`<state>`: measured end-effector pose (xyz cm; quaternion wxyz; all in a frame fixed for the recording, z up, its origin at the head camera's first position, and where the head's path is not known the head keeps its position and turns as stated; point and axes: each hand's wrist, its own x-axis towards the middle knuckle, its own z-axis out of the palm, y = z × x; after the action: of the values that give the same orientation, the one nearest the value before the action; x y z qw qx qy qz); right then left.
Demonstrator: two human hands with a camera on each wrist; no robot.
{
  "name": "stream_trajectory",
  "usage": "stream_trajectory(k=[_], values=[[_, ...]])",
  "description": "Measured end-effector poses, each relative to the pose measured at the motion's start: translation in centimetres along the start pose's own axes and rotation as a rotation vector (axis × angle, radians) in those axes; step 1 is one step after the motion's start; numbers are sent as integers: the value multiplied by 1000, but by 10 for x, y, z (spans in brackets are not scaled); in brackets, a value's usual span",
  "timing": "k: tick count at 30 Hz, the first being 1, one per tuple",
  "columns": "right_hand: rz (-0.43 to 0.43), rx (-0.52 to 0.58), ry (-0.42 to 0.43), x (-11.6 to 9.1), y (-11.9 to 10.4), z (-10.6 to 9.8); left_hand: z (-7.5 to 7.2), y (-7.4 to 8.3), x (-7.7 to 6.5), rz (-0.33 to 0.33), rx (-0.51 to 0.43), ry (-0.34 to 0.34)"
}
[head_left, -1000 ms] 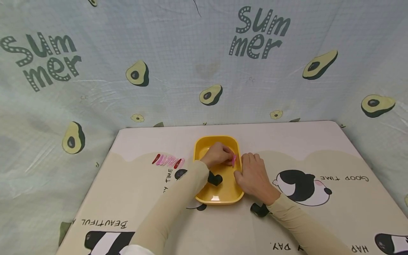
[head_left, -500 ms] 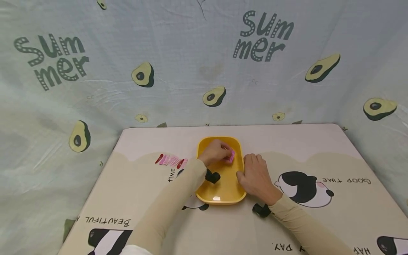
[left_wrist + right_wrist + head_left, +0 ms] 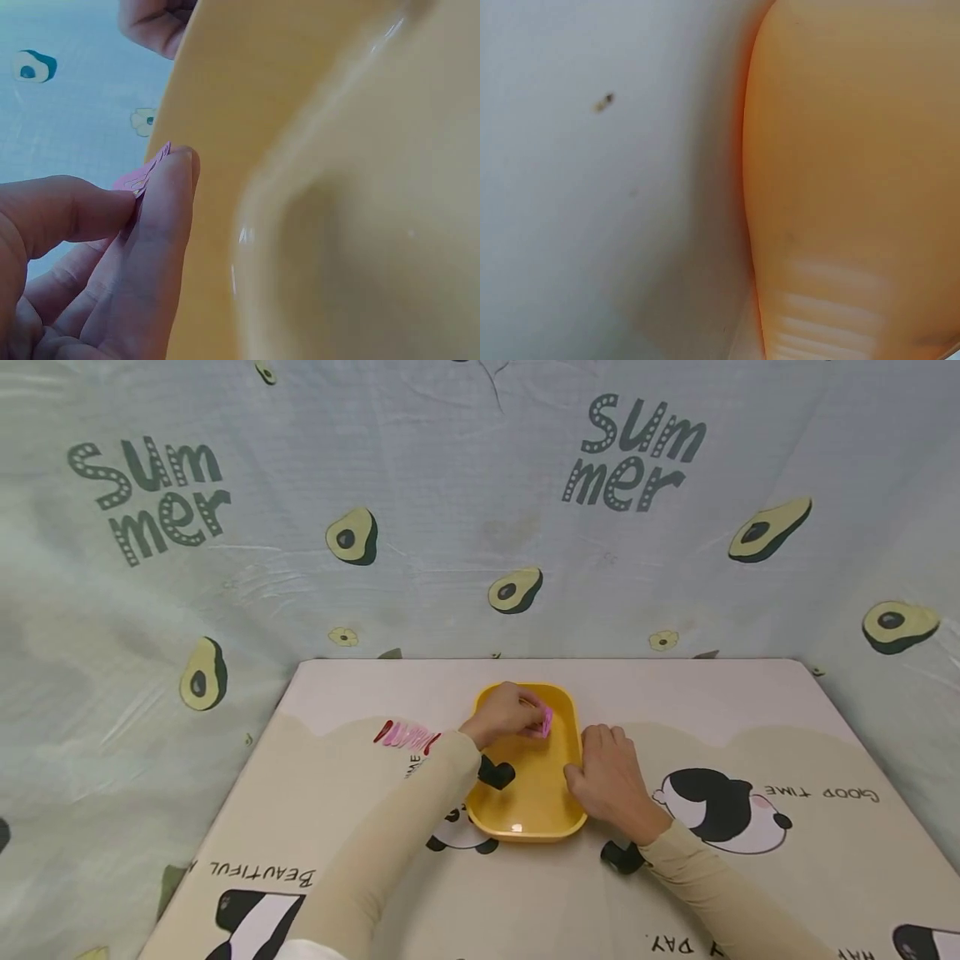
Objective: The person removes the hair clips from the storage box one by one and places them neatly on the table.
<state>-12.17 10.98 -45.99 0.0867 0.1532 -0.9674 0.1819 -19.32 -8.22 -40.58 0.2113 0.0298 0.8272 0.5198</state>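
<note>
My left hand [image 3: 508, 712] is over the far part of a yellow tray [image 3: 536, 793]. Between thumb and fingers it pinches a small pink piece [image 3: 547, 723], whose wavy edge shows in the left wrist view; its exact kind is unclear. At the tray's right side is my right hand [image 3: 611, 777], thumb at the rim and the other fingers along the outside. The right wrist view shows the tray's side [image 3: 840, 172] close up, without fingers. Left of the tray lies a row of small slim pink and red pieces [image 3: 407, 737], partly overlapped by my left sleeve.
The table [image 3: 450, 910] has a printed cover with panda and dog pictures. Behind it hangs a pale sheet [image 3: 435, 468] printed with avocados. Black straps show near both wrists, one over the tray [image 3: 497, 772] and one beside the right sleeve [image 3: 621, 857].
My left hand has drawn the pink piece slightly away from the tray's right wall, turning it so more of its face shows. My right hand stays at the tray. The head view has shifted a little.
</note>
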Motion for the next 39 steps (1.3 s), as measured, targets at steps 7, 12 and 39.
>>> stream_trajectory(k=[7, 12, 39], values=[[10, -3, -9, -1, 1, 0, -7, -1, -5, 17, -22, -3], [9, -7, -12, -1, 1, 0, -16, 1, -11, 48, -14, -12], [15, -29, -31, 1, -6, -3, -85, -8, -36, 11, 128, 136]])
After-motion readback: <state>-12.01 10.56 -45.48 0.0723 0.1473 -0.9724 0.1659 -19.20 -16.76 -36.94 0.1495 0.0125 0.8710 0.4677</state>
